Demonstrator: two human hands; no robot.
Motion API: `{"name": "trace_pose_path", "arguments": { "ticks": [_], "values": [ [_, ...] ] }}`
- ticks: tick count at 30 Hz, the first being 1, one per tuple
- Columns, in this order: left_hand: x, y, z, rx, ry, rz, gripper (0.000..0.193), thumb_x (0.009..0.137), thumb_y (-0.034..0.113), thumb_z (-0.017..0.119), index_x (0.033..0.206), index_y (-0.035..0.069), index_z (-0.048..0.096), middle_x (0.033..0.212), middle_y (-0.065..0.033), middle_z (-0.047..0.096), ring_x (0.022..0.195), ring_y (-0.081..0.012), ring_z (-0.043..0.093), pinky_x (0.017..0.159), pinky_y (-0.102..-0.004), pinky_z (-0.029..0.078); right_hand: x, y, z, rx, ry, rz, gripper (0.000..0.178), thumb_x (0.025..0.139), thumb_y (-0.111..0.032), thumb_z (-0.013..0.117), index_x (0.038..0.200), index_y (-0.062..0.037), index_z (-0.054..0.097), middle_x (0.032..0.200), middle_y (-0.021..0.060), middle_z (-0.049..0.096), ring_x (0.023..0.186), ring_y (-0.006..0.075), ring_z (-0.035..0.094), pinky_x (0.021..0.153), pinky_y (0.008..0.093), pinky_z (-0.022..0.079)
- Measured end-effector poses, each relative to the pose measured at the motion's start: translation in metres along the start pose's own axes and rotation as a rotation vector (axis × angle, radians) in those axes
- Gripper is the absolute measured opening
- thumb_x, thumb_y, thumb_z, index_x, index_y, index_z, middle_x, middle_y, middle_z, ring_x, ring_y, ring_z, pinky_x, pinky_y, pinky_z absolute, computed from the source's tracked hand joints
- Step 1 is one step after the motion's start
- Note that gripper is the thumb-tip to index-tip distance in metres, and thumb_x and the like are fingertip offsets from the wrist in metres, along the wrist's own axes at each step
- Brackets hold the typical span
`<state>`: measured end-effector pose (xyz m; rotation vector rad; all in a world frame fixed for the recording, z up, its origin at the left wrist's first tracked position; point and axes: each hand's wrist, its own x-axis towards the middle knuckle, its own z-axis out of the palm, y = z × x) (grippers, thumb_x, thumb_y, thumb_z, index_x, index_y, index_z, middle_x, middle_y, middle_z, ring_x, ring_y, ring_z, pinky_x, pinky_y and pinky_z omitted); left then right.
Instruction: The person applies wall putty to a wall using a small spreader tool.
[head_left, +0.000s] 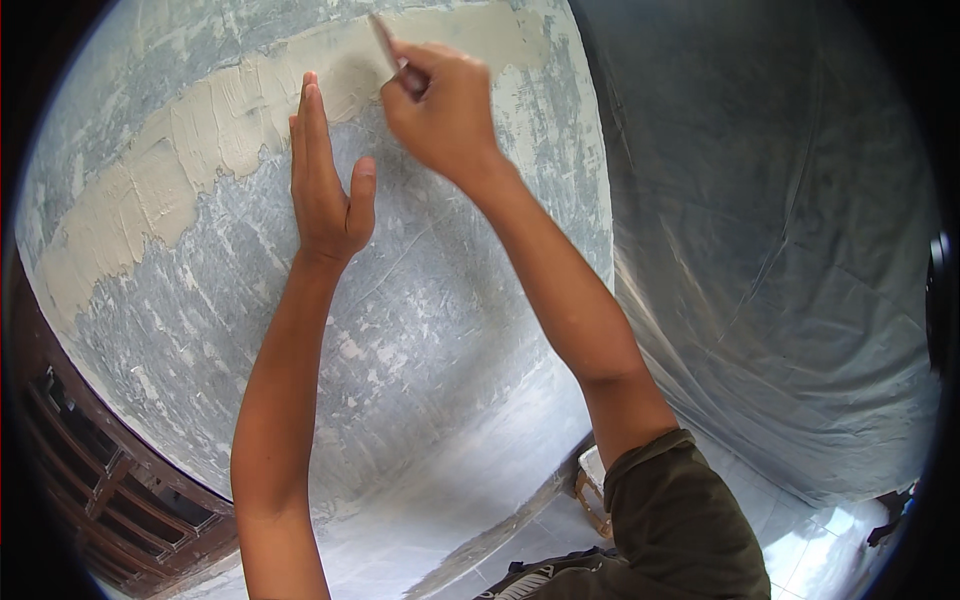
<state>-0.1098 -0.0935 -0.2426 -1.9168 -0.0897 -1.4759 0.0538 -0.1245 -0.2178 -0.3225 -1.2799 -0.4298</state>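
My right hand point(440, 110) is closed round the handle of a putty knife point(383, 42), its thin blade edge-on against the upper wall. Beneath the blade runs a broad band of beige filler point(235, 115), ridged and uneven, slanting across the grey wall point(420, 270). My left hand point(330, 190) is raised beside it with fingers stretched and thumb apart, holding nothing. Its fingertips overlap the lower edge of the filler; whether they touch the wall I cannot tell. The knife's handle is mostly hidden in my fist, and motion blurs it slightly.
A grey plastic sheet point(760, 220) hangs in folds along the right. Brown wooden slatted framework point(130, 500) borders the wall at lower left. By my right sleeve a box point(592, 490) stands on the pale tiled floor point(810, 555).
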Motion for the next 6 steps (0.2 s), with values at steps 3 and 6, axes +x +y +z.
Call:
{"name": "trace_pose_path", "arguments": {
  "ticks": [3,6],
  "values": [
    [0.003,0.002,0.000,0.083,-0.065,-0.014,0.076,0.101,0.038,0.044,0.156,-0.008,0.020,0.162,-0.0259,0.028,0.151,-0.0425,0.028,0.122,-0.0562,0.018,0.040,0.031,-0.037,-0.151,0.198,-0.049,0.024,0.077,0.000,0.056,0.096,0.0096,0.068,0.059,0.0181,0.052,0.052,0.0268,0.055,0.052,0.0398,0.042],
    [0.001,0.006,0.003,0.129,-0.143,-0.026,0.072,0.103,0.037,0.040,0.160,-0.001,0.015,0.165,-0.0185,0.026,0.152,-0.0414,0.025,0.124,-0.0546,0.014,0.054,0.062,-0.047,-0.294,0.142,0.059,0.017,0.080,0.001,0.055,0.088,0.0098,0.067,0.054,0.0188,0.055,0.043,0.0229,0.054,0.046,0.0398,0.039]
  ]
}}
